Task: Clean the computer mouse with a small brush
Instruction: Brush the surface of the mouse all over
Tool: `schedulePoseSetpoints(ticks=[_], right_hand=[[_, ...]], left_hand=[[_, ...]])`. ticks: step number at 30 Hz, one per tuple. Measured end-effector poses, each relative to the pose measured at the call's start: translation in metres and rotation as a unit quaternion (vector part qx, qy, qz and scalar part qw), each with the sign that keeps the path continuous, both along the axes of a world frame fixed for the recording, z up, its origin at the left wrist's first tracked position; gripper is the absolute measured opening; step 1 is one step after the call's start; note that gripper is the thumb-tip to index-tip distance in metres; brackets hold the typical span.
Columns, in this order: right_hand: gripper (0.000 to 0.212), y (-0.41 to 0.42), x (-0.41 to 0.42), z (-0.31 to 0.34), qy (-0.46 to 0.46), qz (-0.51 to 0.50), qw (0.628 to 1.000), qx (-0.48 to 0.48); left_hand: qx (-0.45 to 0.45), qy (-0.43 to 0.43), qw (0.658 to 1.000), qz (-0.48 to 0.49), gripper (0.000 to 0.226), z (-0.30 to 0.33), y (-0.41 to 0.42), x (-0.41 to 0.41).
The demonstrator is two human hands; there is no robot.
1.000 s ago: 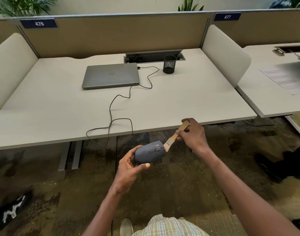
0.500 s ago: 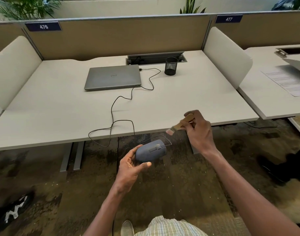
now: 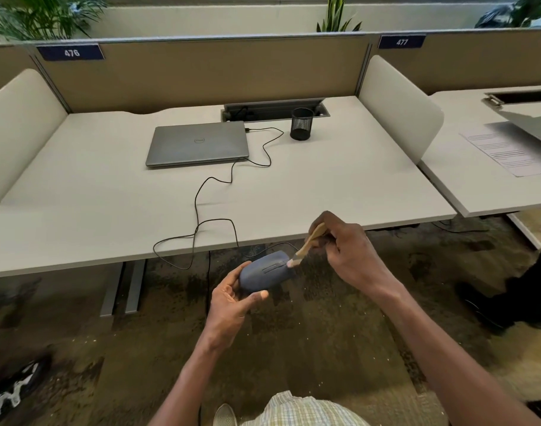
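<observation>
A grey-blue wired computer mouse [image 3: 267, 269] is held in front of the desk edge, above the carpet, by my left hand [image 3: 232, 298], which grips its near end from below. My right hand [image 3: 344, 247] pinches the wooden handle of a small brush [image 3: 307, 245]. The brush slants down to the left and its pale bristles touch the far right end of the mouse. The mouse's black cable [image 3: 201, 210] runs up over the desk edge to the laptop.
A shut grey laptop [image 3: 198, 142] and a black mesh pen cup [image 3: 301, 123] stand on the white desk [image 3: 78, 195] ahead. A second desk [image 3: 478, 192] with papers lies to the right. Another person's dark shoe and leg [image 3: 509, 302] are on the carpet at right.
Half a second ago the brush was lifted off, up and to the right of the mouse. It has come back down and its bristles touch the mouse again.
</observation>
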State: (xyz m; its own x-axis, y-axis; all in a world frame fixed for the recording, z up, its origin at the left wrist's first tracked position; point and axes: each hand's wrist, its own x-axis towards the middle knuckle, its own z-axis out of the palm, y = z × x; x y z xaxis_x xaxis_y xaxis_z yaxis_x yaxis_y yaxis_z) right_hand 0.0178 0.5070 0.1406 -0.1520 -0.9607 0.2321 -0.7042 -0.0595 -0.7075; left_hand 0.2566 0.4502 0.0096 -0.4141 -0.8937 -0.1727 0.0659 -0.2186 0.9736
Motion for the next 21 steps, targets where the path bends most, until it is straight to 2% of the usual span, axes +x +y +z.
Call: schedulePoseSetpoints(ticks=[4,9,14,19,21], right_hand=[[0.03,0.0017,0.0072,0.0012,-0.003,0.01,1.0,-0.015],[0.04,0.0075,0.0024,0.0035,0.015,0.03,0.999,0.037],[0.036,0.0,0.0067,0.0099,-0.003,0.009,1.0,-0.012],[0.039,0.007,0.0055,0.0067,-0.007,0.034,0.998,0.057],[0.039,0.0068,0.0078,0.009,-0.013,0.037,0.998,0.049]], left_hand=[[0.002,0.006,1.0,0.001,0.08,0.0028,-0.0002,-0.0013],[0.01,0.01,1.0,0.011,0.08,0.003,0.0001,0.0006],[0.006,0.007,1.0,0.008,0.084,0.0031,0.0002,-0.0026],[0.004,0.004,1.0,0.013,0.081,0.0024,0.0,-0.0043],[0.001,0.0,1.0,0.012,0.078,0.0016,-0.001,-0.0044]])
